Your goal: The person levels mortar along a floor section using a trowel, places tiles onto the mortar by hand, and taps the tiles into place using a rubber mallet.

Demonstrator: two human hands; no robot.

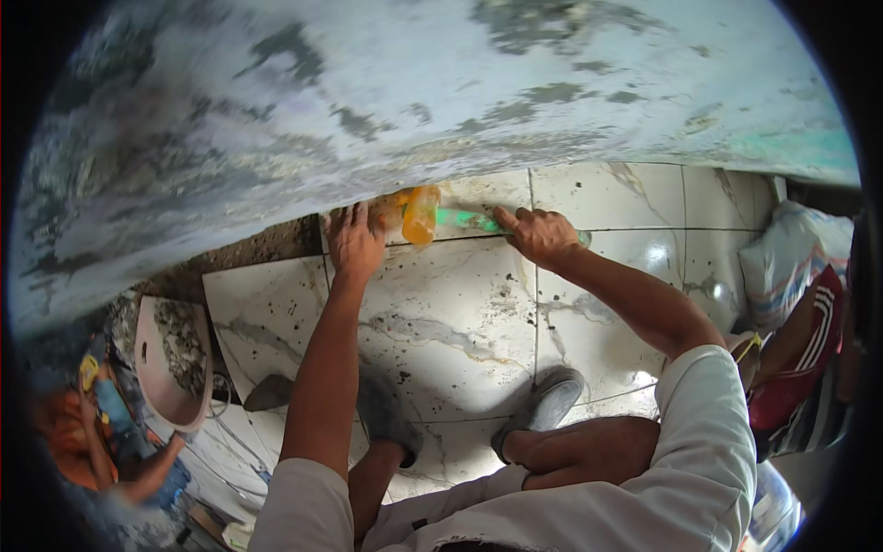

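Observation:
My right hand [543, 235] is closed round the green handle [460, 218] of a mallet with a translucent orange head [420, 216]. The head is low over the white marbled floor tiles [432, 322], beside the foot of the patchy painted wall [441, 83]. Just left of the mallet, my left hand [357, 239] rests with fingers apart at the tiles' edge against the wall, holding nothing. A strip of bare rough ground [244, 247] shows along the wall to its left.
At left stands a pale tub [170, 354] of grey rubble, beside a co-worker in orange [78, 442] and a dark tool [267, 394]. At right are a white woven sack [791, 248] and red striped cloth [791, 368], apparently another person's clothing. My feet [543, 400] are on the tiles.

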